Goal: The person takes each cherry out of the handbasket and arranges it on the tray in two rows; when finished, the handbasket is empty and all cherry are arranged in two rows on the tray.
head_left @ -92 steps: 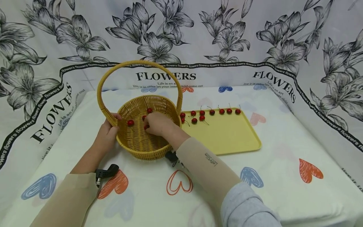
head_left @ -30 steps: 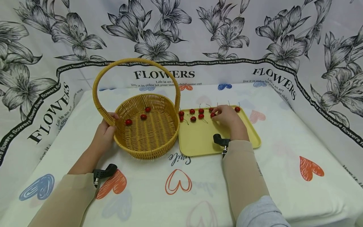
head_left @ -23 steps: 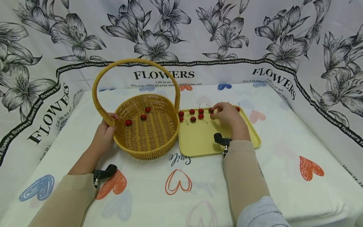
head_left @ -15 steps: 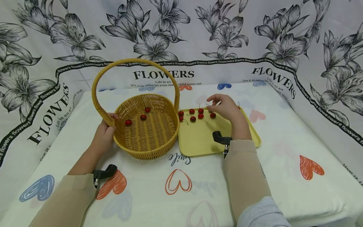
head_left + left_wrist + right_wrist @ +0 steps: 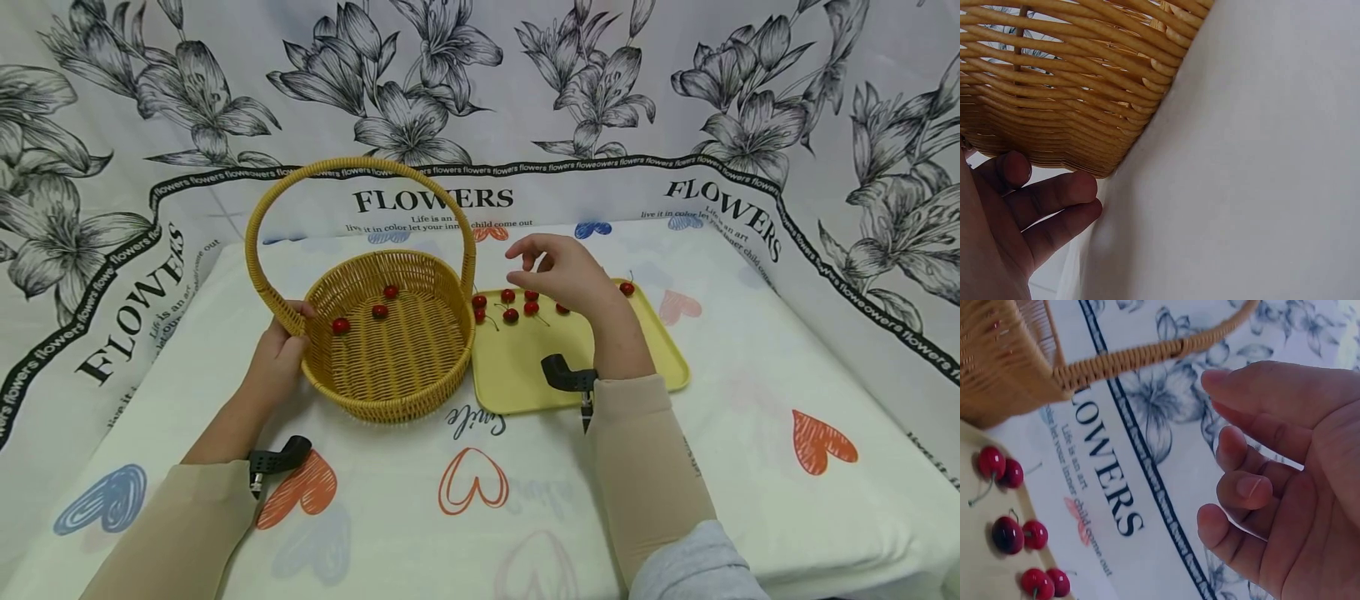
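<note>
My left hand (image 5: 279, 354) grips the yellow wicker basket (image 5: 397, 408) at its left rim, where the arched handle begins. In the left wrist view, several curled fingertips (image 5: 1084, 187) sit beside the woven wall. Three red cherries lie inside the basket, one (image 5: 341, 326) of them close to the left wall. My right hand (image 5: 570, 275) is raised over the back of the yellow tray (image 5: 555, 375), fingers loosely bent. The right wrist view shows nothing between its thumb and fingers. Below it are several cherries (image 5: 511, 316) in two rows, partly covered by the hand.
The tray stands directly right of the basket. A lone cherry (image 5: 627, 288) is at the tray's back right corner. A heart-print cloth (image 5: 750, 500) covers the table, and a flower-print curtain (image 5: 600, 83) hangs behind.
My right hand went from inside the basket to the tray, left a cherry in the front row, then rose and shifted left. My left hand stays on the basket.
</note>
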Available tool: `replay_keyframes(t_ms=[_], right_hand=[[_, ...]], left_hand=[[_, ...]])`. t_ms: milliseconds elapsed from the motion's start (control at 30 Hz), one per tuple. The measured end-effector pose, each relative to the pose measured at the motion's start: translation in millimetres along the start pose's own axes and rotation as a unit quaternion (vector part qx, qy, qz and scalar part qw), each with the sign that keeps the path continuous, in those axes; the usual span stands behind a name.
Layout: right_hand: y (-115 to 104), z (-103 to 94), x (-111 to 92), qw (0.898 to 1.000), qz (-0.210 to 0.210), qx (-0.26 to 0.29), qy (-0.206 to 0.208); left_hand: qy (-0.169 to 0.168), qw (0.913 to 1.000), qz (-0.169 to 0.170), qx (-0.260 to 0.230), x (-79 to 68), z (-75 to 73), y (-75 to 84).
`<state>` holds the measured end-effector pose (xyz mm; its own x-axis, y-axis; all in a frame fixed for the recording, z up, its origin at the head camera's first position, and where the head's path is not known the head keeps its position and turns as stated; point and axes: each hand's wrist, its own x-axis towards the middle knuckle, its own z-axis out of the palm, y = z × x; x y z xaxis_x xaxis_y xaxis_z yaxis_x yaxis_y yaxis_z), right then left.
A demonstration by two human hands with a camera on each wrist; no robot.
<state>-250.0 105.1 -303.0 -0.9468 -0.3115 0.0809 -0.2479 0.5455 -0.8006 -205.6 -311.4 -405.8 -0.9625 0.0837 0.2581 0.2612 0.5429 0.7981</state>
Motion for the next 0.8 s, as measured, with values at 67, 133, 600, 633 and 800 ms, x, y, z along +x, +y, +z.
replay_keyframes(t_ms=[67,133,600,633,800], right_hand=[[-6.8,4.0,-0.7,1.0,-0.019,0.006,-0.009],[-13.0,8.8,-0.9,0.999,-0.038,0.01,-0.02],[-41.4,51.6,-0.6,0.99,-0.104,0.003,-0.096],[-43.7,54.3,0.0,0.989,-0.108,-0.002,-0.1],[-56.1,65.9,8.1,0.985,-0.127,-0.016,-0.119]], left_hand=[[0.001,1.0,0.004,0.001,0.0,0.0,-0.5],[0.001,1.0,0.008,0.002,-0.1,-0.2,-1.0],[0.008,0.9998,0.02,-0.001,-0.8,1.0,-1.4],[0.008,0.9997,0.022,0.0,-0.5,0.9,-2.0],[0.008,0.9995,0.031,-0.004,0.1,0.1,-5.2]])
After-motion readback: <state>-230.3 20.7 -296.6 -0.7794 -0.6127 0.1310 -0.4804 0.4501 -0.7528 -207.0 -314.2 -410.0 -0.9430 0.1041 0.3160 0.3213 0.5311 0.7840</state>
